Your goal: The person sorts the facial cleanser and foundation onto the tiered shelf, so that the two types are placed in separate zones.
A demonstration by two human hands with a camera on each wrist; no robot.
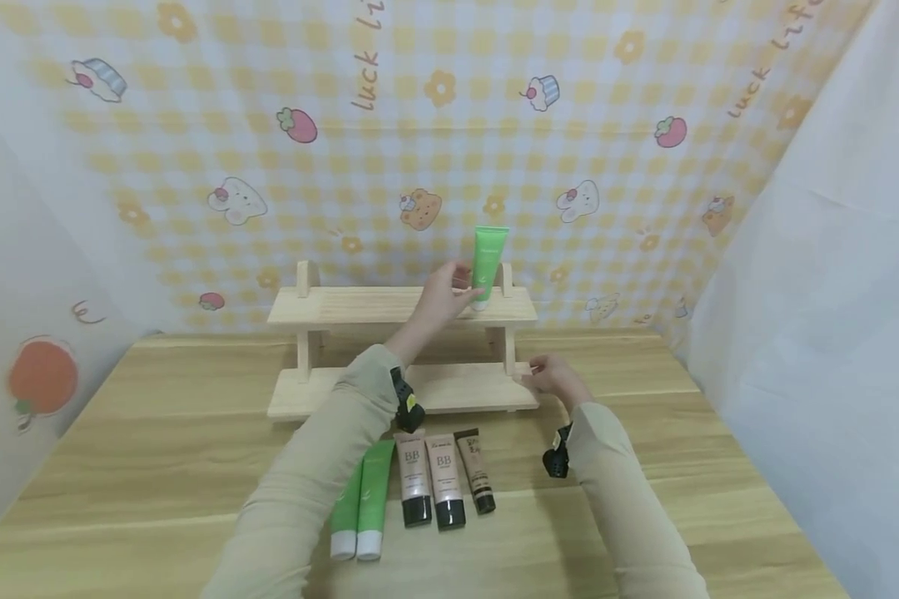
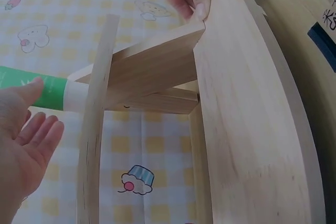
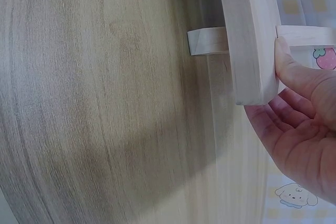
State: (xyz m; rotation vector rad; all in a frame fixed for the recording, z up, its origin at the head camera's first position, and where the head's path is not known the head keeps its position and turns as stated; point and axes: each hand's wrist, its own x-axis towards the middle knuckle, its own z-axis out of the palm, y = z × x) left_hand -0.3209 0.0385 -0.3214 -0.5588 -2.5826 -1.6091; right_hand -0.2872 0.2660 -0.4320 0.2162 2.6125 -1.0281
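Observation:
A green tube [image 1: 489, 262] with a white cap stands cap-down, leaning slightly, at the right end of the upper board of a wooden two-tier shelf [image 1: 374, 306]. Beside it is my left hand [image 1: 444, 293], thumb against the tube's lower part, the other fingers loosely bent and apart from it. In the left wrist view, the tube's white cap [image 2: 75, 96] is partly hidden by the board edge. My right hand [image 1: 558, 378] holds the right end of the lower board [image 3: 254, 72], its thumb on the upper face and its fingers at the end and underside.
In front of the shelf lie two pinkish BB tubes [image 1: 444, 474] with black caps and a slimmer beige tube [image 1: 475, 474]. Two more green tubes [image 1: 374, 495] lie to their left, partly covered by the left sleeve. A checked cloth [image 1: 607, 125] hangs behind the wooden table [image 1: 180, 433].

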